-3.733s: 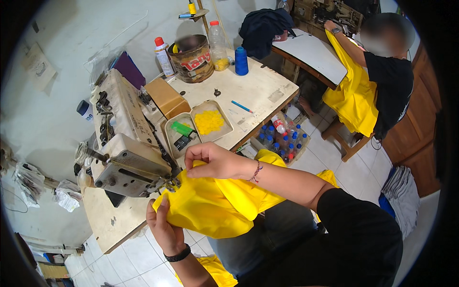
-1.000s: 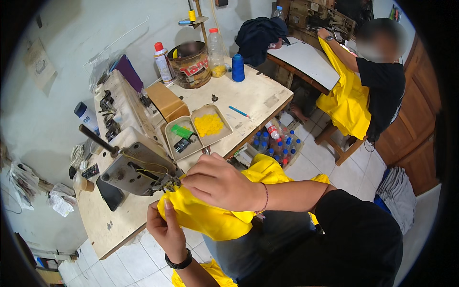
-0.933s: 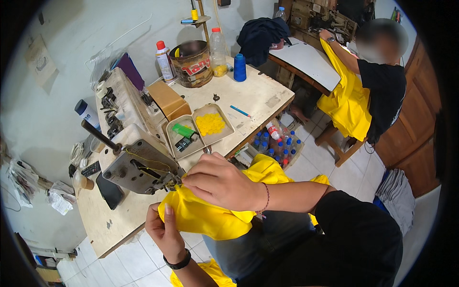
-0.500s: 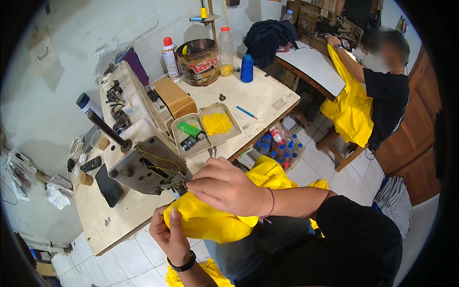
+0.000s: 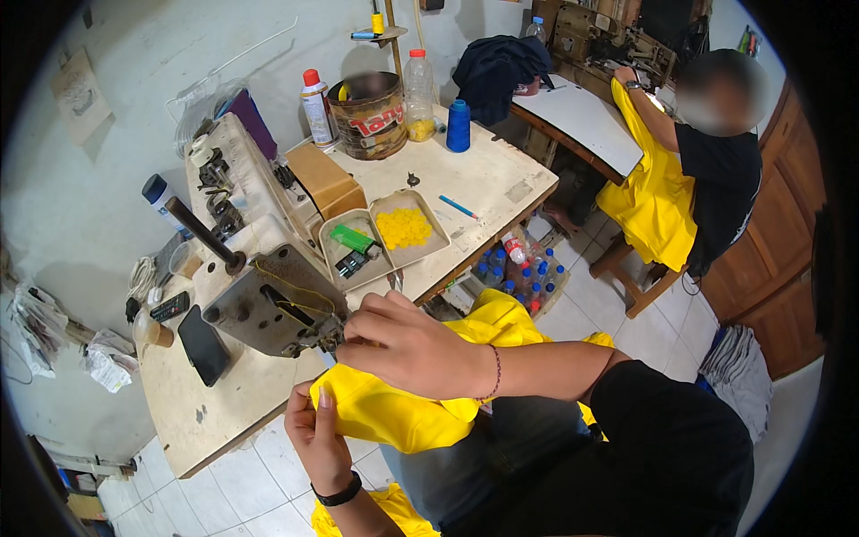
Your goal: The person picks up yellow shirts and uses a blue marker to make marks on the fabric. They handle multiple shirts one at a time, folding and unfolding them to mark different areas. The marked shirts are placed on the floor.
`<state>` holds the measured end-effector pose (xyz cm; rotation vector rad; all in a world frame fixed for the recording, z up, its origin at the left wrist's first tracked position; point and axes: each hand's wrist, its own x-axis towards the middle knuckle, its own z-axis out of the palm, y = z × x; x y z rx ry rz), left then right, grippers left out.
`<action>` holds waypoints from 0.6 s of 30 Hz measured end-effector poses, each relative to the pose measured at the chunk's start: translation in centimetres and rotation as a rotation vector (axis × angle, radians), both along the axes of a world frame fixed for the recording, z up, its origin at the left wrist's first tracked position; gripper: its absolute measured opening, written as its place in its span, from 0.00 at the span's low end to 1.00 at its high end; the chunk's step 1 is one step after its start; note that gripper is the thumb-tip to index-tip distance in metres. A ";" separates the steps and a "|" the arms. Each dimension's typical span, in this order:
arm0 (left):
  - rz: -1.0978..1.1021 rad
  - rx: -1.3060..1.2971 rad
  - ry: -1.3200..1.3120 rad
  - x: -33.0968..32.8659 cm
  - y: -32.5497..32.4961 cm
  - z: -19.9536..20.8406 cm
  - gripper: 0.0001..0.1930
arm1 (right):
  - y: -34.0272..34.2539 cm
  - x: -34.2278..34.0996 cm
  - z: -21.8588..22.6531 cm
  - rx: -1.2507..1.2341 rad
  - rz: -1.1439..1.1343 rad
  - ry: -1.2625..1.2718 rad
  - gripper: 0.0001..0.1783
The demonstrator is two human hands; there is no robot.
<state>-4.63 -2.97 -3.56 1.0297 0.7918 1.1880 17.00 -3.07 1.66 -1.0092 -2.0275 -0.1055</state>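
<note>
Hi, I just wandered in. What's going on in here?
Someone has yellow cloth in front of a sewing machine. Their left hand pinches its edge between thumb and fingers, while the right hand is at the cloth close to the needle area; whether it grips is hidden. A blue thread spool stands on the table. Across the room, another person has yellow fabric too.

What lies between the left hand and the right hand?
Yellow cloth lies between the left hand and the right hand, as the head view shows.
</note>
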 end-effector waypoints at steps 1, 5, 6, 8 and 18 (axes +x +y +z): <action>-0.019 -0.001 -0.017 -0.1 0.0 0.0 0.08 | 0.0 0.1 0.3 0.006 -0.008 -0.050 0.08; -0.033 0.006 -0.025 -0.4 0.1 0.1 0.07 | -0.3 0.0 1.2 0.059 -0.063 -0.203 0.11; -0.036 0.002 -0.027 -0.4 0.1 0.1 0.07 | -0.4 0.0 1.2 0.076 -0.081 -0.231 0.12; -0.038 0.005 -0.030 -0.3 0.2 -0.1 0.07 | -0.3 0.0 1.1 0.075 -0.077 -0.183 0.11; -0.041 -0.007 -0.032 -0.4 0.4 -0.5 0.08 | 0.8 0.8 0.2 -0.211 0.020 0.317 0.15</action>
